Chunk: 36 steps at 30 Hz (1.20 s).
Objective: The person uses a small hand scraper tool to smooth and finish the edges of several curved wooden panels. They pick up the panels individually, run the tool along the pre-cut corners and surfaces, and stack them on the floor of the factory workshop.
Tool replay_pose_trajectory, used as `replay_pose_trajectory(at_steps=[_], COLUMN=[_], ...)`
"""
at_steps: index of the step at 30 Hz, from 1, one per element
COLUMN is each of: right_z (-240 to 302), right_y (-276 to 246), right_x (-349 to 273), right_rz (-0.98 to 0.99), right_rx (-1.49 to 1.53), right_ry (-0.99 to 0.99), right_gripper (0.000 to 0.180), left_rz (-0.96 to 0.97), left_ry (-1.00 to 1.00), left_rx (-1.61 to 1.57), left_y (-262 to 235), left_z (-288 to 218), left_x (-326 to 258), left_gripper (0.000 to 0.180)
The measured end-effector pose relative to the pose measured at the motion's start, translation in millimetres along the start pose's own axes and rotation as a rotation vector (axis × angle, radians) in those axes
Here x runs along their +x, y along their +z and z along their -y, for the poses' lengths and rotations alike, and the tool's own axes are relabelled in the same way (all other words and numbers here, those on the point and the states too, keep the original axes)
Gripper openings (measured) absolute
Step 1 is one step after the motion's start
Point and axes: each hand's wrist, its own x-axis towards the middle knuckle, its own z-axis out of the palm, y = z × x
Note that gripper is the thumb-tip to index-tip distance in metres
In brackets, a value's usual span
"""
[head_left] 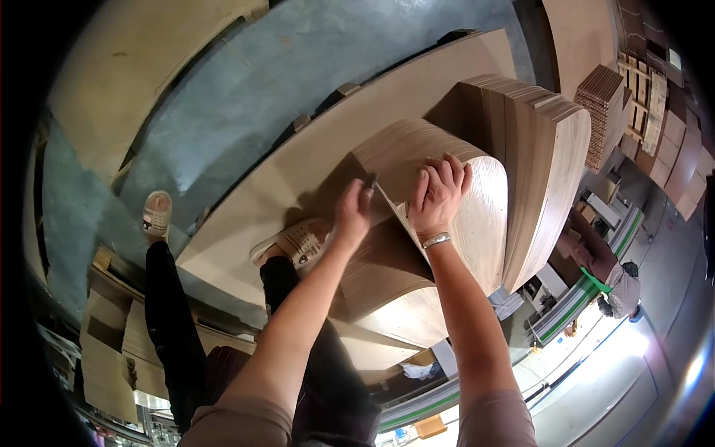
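Note:
In front of me stands a stack of thin wood-grain panels [480, 216] with rounded ends. My right hand [439, 195], with a silver bracelet at its wrist, lies against the outer panel near its straight edge, fingers bent and pressing on it. Just left of that edge, my left hand [353, 212] is closed around a small dark tool [370, 181]; most of it is hidden in my fist, so its kind cannot be made out. Beside this stack, toward me, is another rounded stack [406, 309] of panels.
A taller panel stack [547, 141] stands right of mine. All rest on a large board [261, 194], where one of my sandalled feet stands. Another broad board [126, 67] lies far left. A person [614, 287] is near a green-edged conveyor [588, 287] at right. Brown stacked sheets [599, 112] stand beyond.

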Motion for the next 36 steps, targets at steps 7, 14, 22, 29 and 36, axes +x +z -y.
replay_pose_trajectory(at_steps=[7,14,22,29,36], right_z=[-3,-7,-17,-11,-7], right_y=[-3,-1,-2,1,6], right_x=[-2,-7,-8,-9,-7], right_rz=[0.042,0.002,0.011,0.013,0.015], right_rx=[-0.077,-0.071,-0.095,-0.08,-0.082], right_ry=[-0.007,0.003,-0.011,-0.029,-0.032], right_gripper=[0.018,0.02,0.021,0.021,0.02], left_rz=[-0.058,0.009,-0.036,-0.022,0.015], left_ry=[0.155,0.3,0.295,0.307,0.231], left_rx=[0.056,0.098,-0.026,-0.019,0.106], left_y=[14,-1,9,0,-12], left_z=[-16,-37,-39,-38,-30], left_x=[-13,-4,-4,0,-1], left_gripper=[0.011,0.018,0.018,0.013,0.019])
